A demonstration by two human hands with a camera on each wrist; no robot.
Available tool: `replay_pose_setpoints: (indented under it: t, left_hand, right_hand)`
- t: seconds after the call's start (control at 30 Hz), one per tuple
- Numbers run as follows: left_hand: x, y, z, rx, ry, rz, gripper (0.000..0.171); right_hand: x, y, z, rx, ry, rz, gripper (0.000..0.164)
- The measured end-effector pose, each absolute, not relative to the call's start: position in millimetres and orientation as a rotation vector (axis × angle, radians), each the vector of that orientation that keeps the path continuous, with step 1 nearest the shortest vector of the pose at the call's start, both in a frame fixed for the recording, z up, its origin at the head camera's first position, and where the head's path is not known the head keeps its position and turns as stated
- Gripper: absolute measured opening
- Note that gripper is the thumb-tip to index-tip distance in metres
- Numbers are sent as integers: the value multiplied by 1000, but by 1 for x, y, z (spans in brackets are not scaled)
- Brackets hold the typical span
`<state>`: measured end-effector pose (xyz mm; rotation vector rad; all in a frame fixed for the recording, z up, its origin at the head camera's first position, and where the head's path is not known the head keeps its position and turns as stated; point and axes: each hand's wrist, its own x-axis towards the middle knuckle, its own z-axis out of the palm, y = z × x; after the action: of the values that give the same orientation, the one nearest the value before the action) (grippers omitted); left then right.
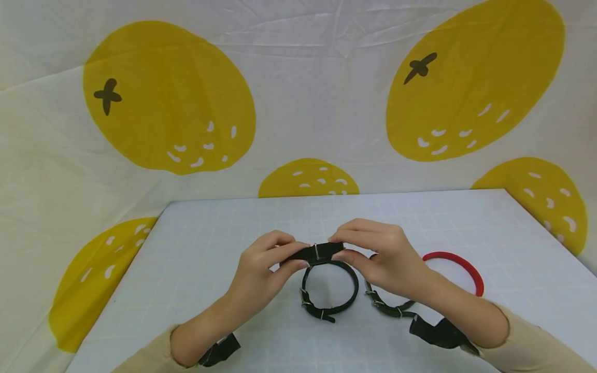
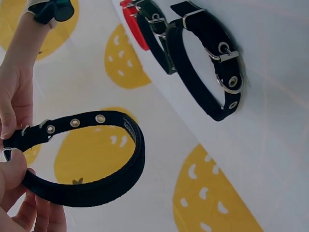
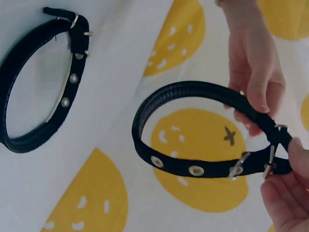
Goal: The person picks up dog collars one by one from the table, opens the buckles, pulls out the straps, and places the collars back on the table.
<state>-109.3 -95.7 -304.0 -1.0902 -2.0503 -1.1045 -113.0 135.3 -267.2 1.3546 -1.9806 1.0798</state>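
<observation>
Nearest you, both sleeves [image 1: 144, 357] run off the bottom edge. Your left hand [image 1: 261, 269] and right hand [image 1: 382, 254] pinch the held collar [image 1: 331, 249] above the table [image 1: 233, 223], its loop edge-on from your head. At its five o'clock lies a black collar [image 1: 322, 313]; at four, a dark green collar [image 1: 387, 309], partly hidden by your right arm [image 1: 448, 295]; at three, a red collar [image 1: 473, 270], partly covered too.
</observation>
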Motion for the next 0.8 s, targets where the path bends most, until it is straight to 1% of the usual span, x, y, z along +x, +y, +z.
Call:
replay_pose_setpoints:
  t: [0.17,0.37,0.57,0.67,0.8]
  left_hand:
    - [-107,-96,-300,-1091,-2039,-1159,26]
    - [-106,-98,-302,-1068,-2038,-1244,28]
    - [-107,-93,-306,-1094,-2010,-1283,28]
    - [-106,-90,-306,-1091,-2004,-1306,28]
    - [-106,-91,-305,-1012,-2023,-1351,26]
  right_hand:
    - [-111,135,-265,1310,-1947,1196,16]
    - [-109,135,-257,1279,-1938,1350,35]
    - [-111,134,-257,1241,-1985,1344,34]
    - [-113,135,-259,1247,-2057,1346,40]
    - [-117,144,-267,1210,-2168,1412,48]
